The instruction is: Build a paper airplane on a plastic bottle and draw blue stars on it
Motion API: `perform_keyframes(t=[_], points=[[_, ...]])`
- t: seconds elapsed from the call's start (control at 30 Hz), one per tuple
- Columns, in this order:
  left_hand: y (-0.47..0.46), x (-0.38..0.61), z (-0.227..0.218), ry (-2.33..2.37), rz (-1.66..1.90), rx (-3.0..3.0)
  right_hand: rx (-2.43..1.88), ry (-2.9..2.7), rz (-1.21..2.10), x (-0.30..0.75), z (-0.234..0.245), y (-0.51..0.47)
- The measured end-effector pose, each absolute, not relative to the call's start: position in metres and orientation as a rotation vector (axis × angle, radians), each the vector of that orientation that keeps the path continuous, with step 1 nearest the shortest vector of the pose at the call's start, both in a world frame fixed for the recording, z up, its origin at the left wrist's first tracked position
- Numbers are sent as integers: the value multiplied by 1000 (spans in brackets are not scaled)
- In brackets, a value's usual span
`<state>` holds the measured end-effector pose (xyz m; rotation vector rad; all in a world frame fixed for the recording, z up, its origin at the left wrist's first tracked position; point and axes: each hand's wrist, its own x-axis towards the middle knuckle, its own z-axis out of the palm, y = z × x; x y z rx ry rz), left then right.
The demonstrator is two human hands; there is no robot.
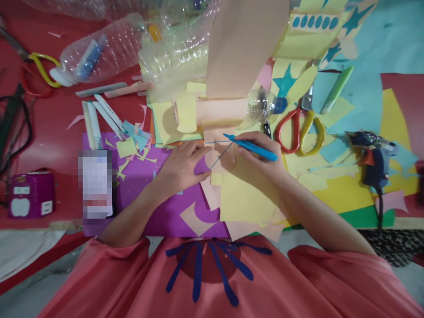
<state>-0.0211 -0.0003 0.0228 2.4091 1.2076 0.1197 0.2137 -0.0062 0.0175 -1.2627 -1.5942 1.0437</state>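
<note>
- The right hand (pixel 256 161) is closed around a blue pen (pixel 253 149), whose tip is set on a peach paper piece (pixel 218 152) marked with blue lines.
- The left hand (pixel 180 165) is laid flat with its fingers extended, pressing that piece from the left; the paper is held between both hands.
- Beneath the hands, a purple sheet (pixel 139 181) and a yellow sheet (pixel 243 201) are spread.
- Just beyond the right hand, red-and-yellow scissors (pixel 300 130) and a small bottle (pixel 265 105) are seen.
- Further right, a glue gun (pixel 372 157) is laid on coloured paper.
- Beyond the left hand, white sticks (pixel 99 115) and large clear bottles (pixel 106 48) are scattered.
- Everything is carried by a red desk (pixel 56 128); a purple box (pixel 29 194) is placed at its far left.
</note>
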Motion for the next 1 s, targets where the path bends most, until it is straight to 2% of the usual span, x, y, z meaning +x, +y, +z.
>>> perform_keyframes(t=[0.23,0.57,1.0], points=[[-2,-21,22,1186,207,2404,-1303,-1524,1104,208,12,-2],[0,-19,24,1142,96,2443,-1286,-1621,1074,211,10,-2],[-2,-19,25,1156,122,2425,-1287,-1657,1034,211,8,-1]])
